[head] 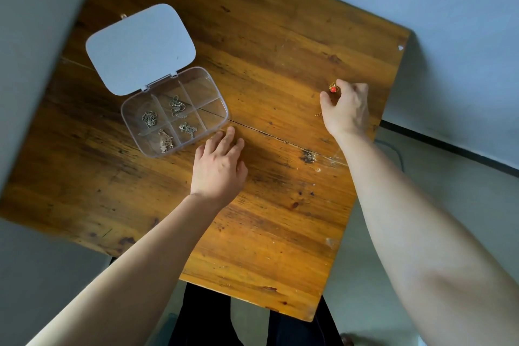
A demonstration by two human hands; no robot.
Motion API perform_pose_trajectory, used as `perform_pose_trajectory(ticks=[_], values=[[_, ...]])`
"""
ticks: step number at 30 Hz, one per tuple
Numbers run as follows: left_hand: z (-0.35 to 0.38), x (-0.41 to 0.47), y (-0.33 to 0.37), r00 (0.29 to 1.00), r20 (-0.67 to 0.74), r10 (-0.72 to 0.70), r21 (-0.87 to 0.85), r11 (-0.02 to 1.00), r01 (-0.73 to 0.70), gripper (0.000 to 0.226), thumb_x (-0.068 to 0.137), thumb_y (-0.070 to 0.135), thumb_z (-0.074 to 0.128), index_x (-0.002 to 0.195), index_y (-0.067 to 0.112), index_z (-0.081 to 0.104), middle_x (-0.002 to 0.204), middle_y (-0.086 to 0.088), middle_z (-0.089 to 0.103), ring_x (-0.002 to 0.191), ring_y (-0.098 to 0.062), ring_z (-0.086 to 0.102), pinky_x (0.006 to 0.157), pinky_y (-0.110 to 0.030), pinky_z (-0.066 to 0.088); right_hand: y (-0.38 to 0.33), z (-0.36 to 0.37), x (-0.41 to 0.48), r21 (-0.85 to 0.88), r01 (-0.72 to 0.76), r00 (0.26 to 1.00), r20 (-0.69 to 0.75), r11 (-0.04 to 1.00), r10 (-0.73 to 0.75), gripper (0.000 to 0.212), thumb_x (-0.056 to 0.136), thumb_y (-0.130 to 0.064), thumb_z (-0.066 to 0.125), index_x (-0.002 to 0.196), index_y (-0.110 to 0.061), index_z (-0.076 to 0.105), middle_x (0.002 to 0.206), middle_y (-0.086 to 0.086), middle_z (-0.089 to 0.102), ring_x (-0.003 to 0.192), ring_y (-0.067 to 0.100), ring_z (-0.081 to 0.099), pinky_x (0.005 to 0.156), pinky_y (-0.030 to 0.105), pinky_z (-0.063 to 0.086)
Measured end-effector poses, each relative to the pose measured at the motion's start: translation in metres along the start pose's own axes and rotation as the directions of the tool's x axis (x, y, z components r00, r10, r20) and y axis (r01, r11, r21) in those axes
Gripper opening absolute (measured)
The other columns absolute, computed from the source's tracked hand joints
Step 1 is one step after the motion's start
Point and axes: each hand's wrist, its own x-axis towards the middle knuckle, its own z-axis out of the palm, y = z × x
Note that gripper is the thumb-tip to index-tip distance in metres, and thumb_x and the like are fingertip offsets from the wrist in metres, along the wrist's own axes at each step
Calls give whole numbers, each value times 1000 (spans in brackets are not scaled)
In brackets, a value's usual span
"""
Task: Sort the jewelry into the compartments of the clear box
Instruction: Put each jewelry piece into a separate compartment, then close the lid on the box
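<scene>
The clear box (222,118) lies open on the wooden table (280,50), its lid (140,48) folded back. Several of its six compartments each hold a small tangled chain (177,107); the two at the right end look bare. My left hand (217,166) rests flat on the table beside the box's near right corner, fingers apart, holding nothing. Near the table's right edge my right hand (346,109) pinches a gold necklace with a red pendant (333,89). A bit of its chain shows below the thumb.
The table is small, and its right edge is close to my right hand. Grey floor and wall surround it. A dark cable runs along the floor at the right. My dark-clothed legs are under the near edge.
</scene>
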Motion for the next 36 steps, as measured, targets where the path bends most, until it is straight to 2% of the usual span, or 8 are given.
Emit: perform_pose_trajectory(ticks=[9, 12, 17, 23, 26, 29, 32, 36], values=[[-52, 12, -3, 991, 25, -131, -431, 893, 129, 27, 91, 31, 59, 114, 20, 69, 112, 1, 69, 105, -18, 61, 84, -33, 52, -67, 0, -13, 114, -2, 1000, -26, 994, 5, 57, 96, -31, 62, 147, -20, 41, 151, 12, 33, 133, 27, 44, 100, 38, 51], [-79, 14, -22, 941, -69, -332, -703, 685, 191, 13, 88, 25, 61, 98, 28, 69, 87, 12, 70, 79, -1, 62, 71, -15, 50, -112, 14, -15, 329, 32, 997, 49, 944, -51, 47, 99, -20, 57, 144, -23, 45, 151, 9, 37, 132, 22, 47, 95, 24, 45], [-109, 43, -93, 696, -96, -711, -850, 423, 315, 47, 88, 21, 59, 135, 21, 49, 128, 0, 55, 109, -9, 57, 85, -16, 48, -187, 46, -24, 478, 67, 939, 265, 876, -217, 44, 102, -13, 49, 145, -18, 47, 144, 1, 53, 130, 18, 52, 102, 26, 42], [-129, 82, -152, 529, 417, -739, -902, -266, 340, 37, 90, 17, 65, 125, 12, 53, 124, -6, 64, 100, -20, 64, 68, -29, 49, -247, 63, -33, 504, -17, 869, 435, 864, -236, 59, 105, -19, 43, 158, -21, 19, 164, 3, 23, 150, 25, 25, 118, 41, 26], [-131, 81, -163, 557, 368, -744, -915, -184, 359, 11, 90, 17, 68, 101, 16, 66, 102, 0, 71, 93, -17, 66, 62, -27, 48, -255, 62, -35, 542, -15, 882, 404, 840, -244, 57, 105, -21, 46, 157, -19, 22, 161, 3, 31, 146, 24, 33, 114, 39, 33], [-129, 69, -163, 635, 216, -742, -951, -11, 310, 35, 91, 18, 66, 126, 16, 65, 116, 3, 71, 97, -12, 63, 74, -25, 52, -247, 56, -36, 467, 181, 898, 281, 866, -339, 48, 103, -27, 52, 149, -18, 41, 148, 4, 49, 134, 22, 49, 96, 26, 51], [-128, 51, -156, 658, 47, -752, -949, 173, 265, 27, 91, 18, 66, 117, 22, 71, 107, 13, 72, 97, -6, 66, 89, -29, 55, -231, 48, -33, 299, 407, 879, 128, 863, -459, 28, 100, -32, 58, 124, -19, 63, 124, 0, 66, 114, 17, 61, 67, 5, 33], [-114, 15, -141, 742, -85, -666, -917, 343, 203, 21, 92, 19, 65, 110, 26, 75, 97, 19, 74, 87, 13, 64, 74, -9, 50, -200, 33, -46, 325, 379, 893, 118, 866, -435, 27, 98, -26, 63, 123, -22, 69, 123, 0, 66, 112, 12, 59, 84, 8, 37]])
